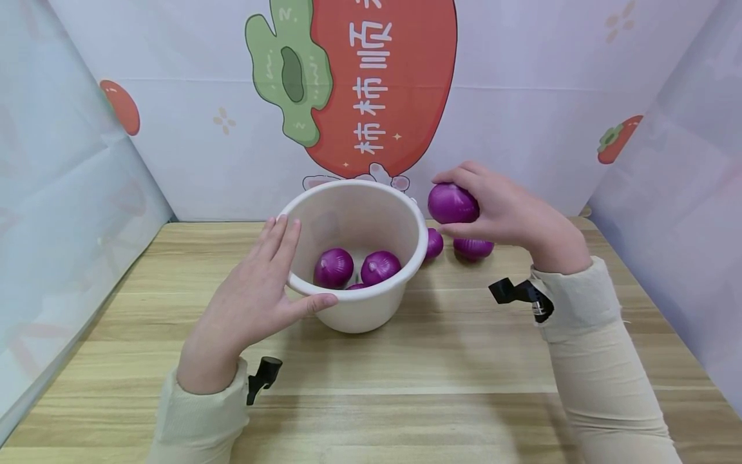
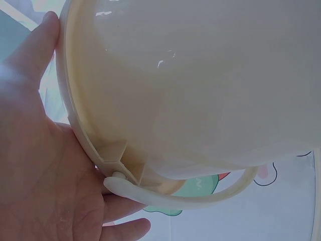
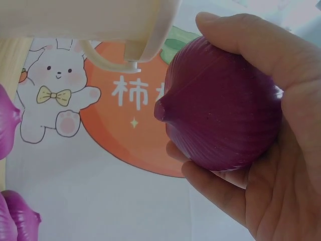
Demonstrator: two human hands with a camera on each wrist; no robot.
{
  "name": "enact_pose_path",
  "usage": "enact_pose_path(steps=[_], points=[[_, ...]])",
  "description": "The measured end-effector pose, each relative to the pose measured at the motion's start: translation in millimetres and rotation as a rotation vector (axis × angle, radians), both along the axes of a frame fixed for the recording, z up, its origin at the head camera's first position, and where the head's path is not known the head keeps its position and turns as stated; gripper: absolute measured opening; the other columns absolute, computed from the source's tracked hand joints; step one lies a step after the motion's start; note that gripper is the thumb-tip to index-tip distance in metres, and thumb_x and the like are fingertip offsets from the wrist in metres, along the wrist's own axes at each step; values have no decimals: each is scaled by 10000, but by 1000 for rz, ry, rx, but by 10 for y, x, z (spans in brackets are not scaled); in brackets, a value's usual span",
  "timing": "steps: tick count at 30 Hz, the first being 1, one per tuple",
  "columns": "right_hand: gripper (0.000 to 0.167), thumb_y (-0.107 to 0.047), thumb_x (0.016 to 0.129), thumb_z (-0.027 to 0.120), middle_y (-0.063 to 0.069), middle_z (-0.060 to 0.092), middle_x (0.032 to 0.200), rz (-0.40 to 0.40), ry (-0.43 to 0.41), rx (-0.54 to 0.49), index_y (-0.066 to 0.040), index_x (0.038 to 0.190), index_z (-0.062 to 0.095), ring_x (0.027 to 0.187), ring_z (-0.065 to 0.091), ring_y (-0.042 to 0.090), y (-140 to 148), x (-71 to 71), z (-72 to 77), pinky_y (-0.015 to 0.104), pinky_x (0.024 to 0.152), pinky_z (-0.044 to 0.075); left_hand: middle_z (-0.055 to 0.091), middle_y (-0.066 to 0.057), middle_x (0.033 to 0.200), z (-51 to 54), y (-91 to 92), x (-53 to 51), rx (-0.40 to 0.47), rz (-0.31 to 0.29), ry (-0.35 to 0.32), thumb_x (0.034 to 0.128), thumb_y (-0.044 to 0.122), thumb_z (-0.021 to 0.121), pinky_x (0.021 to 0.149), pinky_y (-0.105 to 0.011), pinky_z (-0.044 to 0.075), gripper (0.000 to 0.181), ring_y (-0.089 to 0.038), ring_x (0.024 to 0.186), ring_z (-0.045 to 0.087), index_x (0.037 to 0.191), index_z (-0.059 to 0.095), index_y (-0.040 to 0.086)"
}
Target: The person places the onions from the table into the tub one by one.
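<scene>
A white bucket (image 1: pixel 365 316) stands on the table with its mouth tilted toward me. Inside it lie purple onions (image 1: pixel 333 268); two show well, and a third peeks over the front rim. My left hand (image 1: pixel 255 293) rests along the bucket's left rim, fingers and thumb extended. The left wrist view shows its palm beside the rim and the pale handle (image 2: pixel 185 202). To the right of the bucket, my right hand (image 1: pixel 516 216) grips a purple onion (image 1: pixel 453 203) between thumb and fingers, raised above the table. In the right wrist view that onion (image 3: pixel 220 105) fills the grasp, pointed tip outward.
Behind the bucket's right side, one onion (image 1: pixel 433 245) sits partly hidden by it. Another onion (image 1: pixel 474 249) lies below my right hand. The wooden table (image 1: pixel 406 412) meets a printed cloth backdrop (image 1: pixel 510 129) at the back, with cloth walls on both sides.
</scene>
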State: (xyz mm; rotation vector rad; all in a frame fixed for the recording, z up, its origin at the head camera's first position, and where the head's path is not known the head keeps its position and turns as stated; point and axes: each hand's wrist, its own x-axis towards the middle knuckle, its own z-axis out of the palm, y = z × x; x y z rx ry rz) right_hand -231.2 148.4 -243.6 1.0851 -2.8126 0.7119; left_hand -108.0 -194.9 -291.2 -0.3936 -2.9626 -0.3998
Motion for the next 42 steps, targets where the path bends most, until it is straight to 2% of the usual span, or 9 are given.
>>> enact_pose_path(steps=[14,22,29,34,42], points=[[609,-253,805,828,73,562,1238,34,29,-15,-139,1341,563,1062,606,243,-125,38,31,461,857,588,95,-143,1676,16,-4,8,2,-2,-11,803,809,544,1186,-605,265,1162,-340,1559,61,1602,115,82],[607,-277,800,836,54,568,1239,68,38,-52,-150,1330,569,1059,610,225,-195,65,11,446,851,590,113,-147,1674,2,1,11,0,2,-3,800,798,566,1201,-569,264,1156,-329,1561,66,1599,133,84],[614,-288,789,848,36,573,1234,122,70,-93,-147,1322,580,1073,594,186,-276,89,8,390,843,591,112,-148,1674,3,0,5,-3,5,-5,797,796,573,1212,-551,252,1161,-327,1561,63,1598,136,78],[617,-288,798,843,23,565,1247,152,74,-119,-175,1343,577,1083,588,162,-330,122,3,357,848,587,109,-152,1673,3,0,9,-9,1,-4,797,812,549,1197,-581,263,1167,-348,1557,77,1599,128,76],[618,-294,798,844,31,563,1256,201,91,-149,-171,1337,568,1113,581,167,-421,140,2,374,886,578,99,-142,1677,11,-1,16,-4,8,-17,797,818,540,1189,-595,267,1165,-330,1561,61,1602,118,90]])
